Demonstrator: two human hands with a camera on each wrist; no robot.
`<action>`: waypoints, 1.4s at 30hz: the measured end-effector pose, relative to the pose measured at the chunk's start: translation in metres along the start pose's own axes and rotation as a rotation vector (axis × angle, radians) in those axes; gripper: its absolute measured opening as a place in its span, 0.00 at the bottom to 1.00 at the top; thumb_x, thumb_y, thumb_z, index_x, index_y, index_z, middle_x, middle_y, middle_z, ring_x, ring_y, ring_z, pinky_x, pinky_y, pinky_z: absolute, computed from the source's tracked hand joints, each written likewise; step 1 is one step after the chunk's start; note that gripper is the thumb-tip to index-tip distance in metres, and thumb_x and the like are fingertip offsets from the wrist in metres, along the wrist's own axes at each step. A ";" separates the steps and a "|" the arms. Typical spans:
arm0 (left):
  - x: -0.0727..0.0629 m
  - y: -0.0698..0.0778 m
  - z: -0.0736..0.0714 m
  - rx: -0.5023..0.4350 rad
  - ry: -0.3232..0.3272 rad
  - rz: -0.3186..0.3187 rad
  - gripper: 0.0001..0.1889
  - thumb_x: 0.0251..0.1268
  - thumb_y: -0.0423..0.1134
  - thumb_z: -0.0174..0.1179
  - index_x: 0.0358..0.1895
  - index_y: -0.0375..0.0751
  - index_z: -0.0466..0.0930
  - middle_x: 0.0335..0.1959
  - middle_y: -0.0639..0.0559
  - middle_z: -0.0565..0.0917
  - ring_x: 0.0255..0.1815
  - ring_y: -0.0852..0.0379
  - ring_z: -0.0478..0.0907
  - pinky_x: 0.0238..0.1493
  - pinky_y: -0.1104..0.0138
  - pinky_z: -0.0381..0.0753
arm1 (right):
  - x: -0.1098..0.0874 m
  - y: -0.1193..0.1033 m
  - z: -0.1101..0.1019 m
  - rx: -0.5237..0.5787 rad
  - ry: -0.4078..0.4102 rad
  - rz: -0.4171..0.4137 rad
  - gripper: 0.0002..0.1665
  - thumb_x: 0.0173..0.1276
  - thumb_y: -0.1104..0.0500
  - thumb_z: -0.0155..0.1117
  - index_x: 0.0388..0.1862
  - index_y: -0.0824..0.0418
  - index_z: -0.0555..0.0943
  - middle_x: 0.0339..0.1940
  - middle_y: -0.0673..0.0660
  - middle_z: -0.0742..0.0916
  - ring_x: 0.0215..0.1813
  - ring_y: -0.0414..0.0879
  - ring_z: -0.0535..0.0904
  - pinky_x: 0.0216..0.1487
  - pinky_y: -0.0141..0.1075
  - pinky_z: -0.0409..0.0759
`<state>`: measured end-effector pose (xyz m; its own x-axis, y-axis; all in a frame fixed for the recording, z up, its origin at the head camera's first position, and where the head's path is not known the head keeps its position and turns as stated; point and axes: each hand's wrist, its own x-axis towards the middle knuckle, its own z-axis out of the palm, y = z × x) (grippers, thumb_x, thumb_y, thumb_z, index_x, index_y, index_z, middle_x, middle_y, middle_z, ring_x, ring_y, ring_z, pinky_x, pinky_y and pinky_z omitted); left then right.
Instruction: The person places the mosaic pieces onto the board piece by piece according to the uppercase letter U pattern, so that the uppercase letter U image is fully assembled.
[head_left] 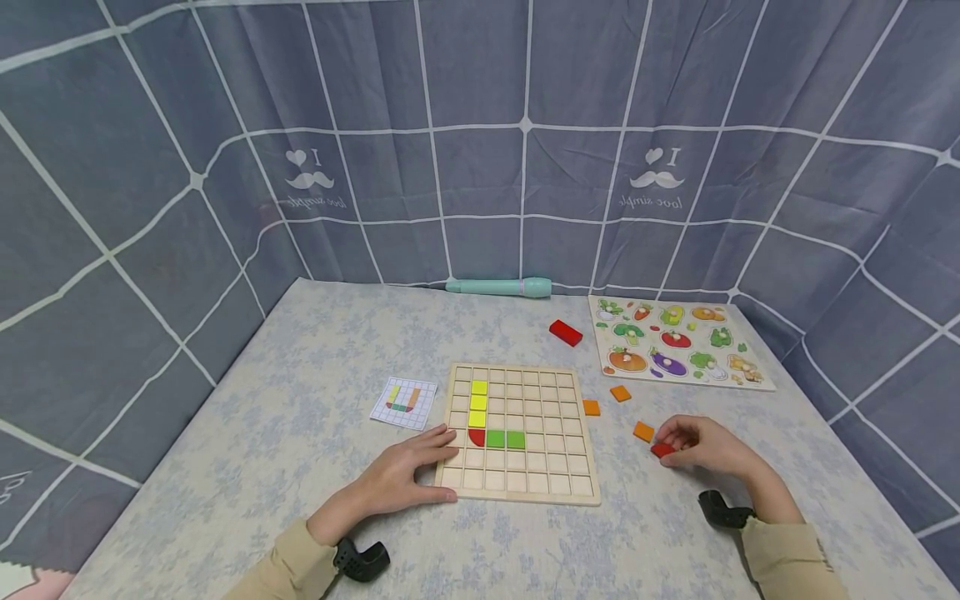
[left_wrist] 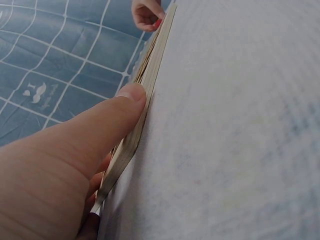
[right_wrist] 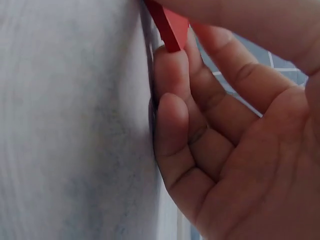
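A square wooden grid board (head_left: 558, 483) holds a column of yellow tiles (head_left: 477, 402), a red quarter-round tile (head_left: 477, 438) at its foot and two green tiles (head_left: 506, 439) beside that. My left hand (head_left: 408, 471) rests at the board's near left corner, fingers stretched over the left rim. In the left wrist view its thumb (left_wrist: 132, 95) touches the board's side edge (left_wrist: 159, 55). To the right of the board, my right hand (head_left: 705, 446) pinches a small red tile (right_wrist: 172, 27) between thumb and fingers, low over the tablecloth. Its other fingers are curled in.
Several orange tiles (head_left: 620, 393) lie between the board and my right hand. A small pattern card (head_left: 403, 402) is left of the board. Behind are a red block (head_left: 566, 333), a vegetable puzzle board (head_left: 678, 342) and a teal microphone-like stick (head_left: 498, 287) by the curtain (head_left: 480, 175).
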<state>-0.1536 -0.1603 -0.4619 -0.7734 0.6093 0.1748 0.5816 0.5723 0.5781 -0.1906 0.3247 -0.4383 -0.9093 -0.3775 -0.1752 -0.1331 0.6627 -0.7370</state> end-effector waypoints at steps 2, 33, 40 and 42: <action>0.000 0.000 0.000 0.000 0.001 0.001 0.37 0.53 0.62 0.63 0.62 0.40 0.74 0.68 0.51 0.66 0.71 0.53 0.57 0.67 0.55 0.62 | 0.000 0.000 -0.001 -0.005 -0.010 0.002 0.17 0.56 0.59 0.72 0.41 0.66 0.79 0.31 0.55 0.78 0.33 0.44 0.72 0.32 0.30 0.74; 0.001 0.000 0.000 0.001 0.016 0.009 0.37 0.53 0.61 0.63 0.61 0.40 0.75 0.68 0.50 0.67 0.71 0.53 0.57 0.67 0.55 0.63 | 0.022 -0.039 0.011 0.007 -0.116 -0.156 0.15 0.63 0.59 0.65 0.48 0.64 0.81 0.34 0.54 0.81 0.32 0.41 0.75 0.33 0.32 0.77; 0.000 0.000 0.000 -0.002 0.010 0.003 0.37 0.53 0.62 0.63 0.61 0.40 0.75 0.68 0.50 0.67 0.71 0.53 0.57 0.67 0.55 0.62 | 0.043 -0.064 0.027 0.064 -0.157 -0.193 0.12 0.64 0.60 0.65 0.44 0.65 0.80 0.33 0.54 0.83 0.34 0.45 0.78 0.35 0.32 0.78; 0.000 0.000 0.000 -0.004 0.010 0.004 0.37 0.53 0.61 0.63 0.61 0.40 0.75 0.68 0.50 0.67 0.71 0.53 0.57 0.67 0.55 0.62 | 0.049 -0.071 0.032 0.098 -0.185 -0.196 0.11 0.64 0.61 0.64 0.43 0.65 0.79 0.33 0.55 0.84 0.34 0.48 0.80 0.35 0.32 0.79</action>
<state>-0.1536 -0.1604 -0.4622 -0.7737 0.6058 0.1854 0.5836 0.5678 0.5805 -0.2134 0.2388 -0.4155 -0.7816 -0.6096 -0.1324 -0.2526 0.5034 -0.8263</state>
